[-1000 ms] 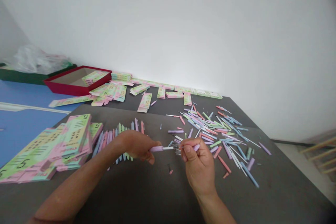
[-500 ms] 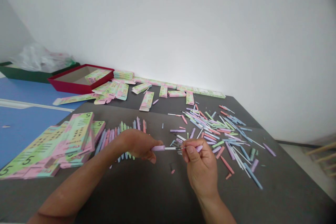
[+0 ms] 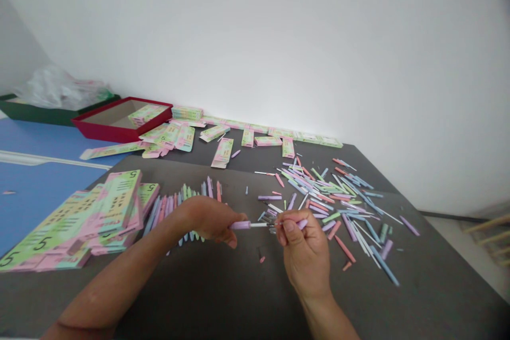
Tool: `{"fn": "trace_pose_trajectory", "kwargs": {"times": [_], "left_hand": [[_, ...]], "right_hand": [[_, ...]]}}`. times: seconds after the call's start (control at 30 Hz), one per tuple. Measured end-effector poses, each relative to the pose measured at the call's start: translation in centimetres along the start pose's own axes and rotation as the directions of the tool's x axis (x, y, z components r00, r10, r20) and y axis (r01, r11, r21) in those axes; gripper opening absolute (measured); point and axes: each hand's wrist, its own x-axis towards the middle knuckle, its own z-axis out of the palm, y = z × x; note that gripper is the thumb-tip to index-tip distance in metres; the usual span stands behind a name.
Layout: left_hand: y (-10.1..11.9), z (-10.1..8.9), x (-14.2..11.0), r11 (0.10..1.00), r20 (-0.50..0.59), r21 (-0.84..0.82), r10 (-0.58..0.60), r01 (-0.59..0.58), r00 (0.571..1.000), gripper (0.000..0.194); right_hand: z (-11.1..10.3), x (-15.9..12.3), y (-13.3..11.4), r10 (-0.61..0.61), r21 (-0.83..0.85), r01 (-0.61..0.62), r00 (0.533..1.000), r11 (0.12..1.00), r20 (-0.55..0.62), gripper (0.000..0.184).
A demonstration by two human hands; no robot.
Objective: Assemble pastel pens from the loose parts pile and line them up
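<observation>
Pinching a lilac stick in the fingers of the left hand, the person holds its thin white shaft out toward the right hand, whose fingers close together at the shaft's far end, around a dark tip and a small lilac piece; the exact grip is partly hidden. This looks like the joining of these parts, and the next move seems to call for a steady, straight push. Just beyond the right fingers lies a scatter of pastel sticks. Beyond the left fingers stand a row of coloured sticks and a stack of green-and-pink boxes, on a dark grey table.
</observation>
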Motion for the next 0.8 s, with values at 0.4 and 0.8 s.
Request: {"fn": "trace_pose_trajectory", "kwargs": {"times": [0.4, 0.8], "left_hand": [[0.4, -0.3, -0.3, 1.000, 0.003, 0.004, 0.004, -0.004, 1.000, 0.056], [0.6, -0.2, -0.2, 0.999, 0.006, 0.028, 0.019, -0.019, 1.000, 0.059]], "right_hand": [[0.1, -0.3, -0.2, -0.028, -0.020, 0.028, 0.999, 0.999, 0.047, 0.007], [0.8, -0.8, -0.9, -0.229, -0.341, 0.258, 0.965, 0.904, 0.125, 0.007]]}}
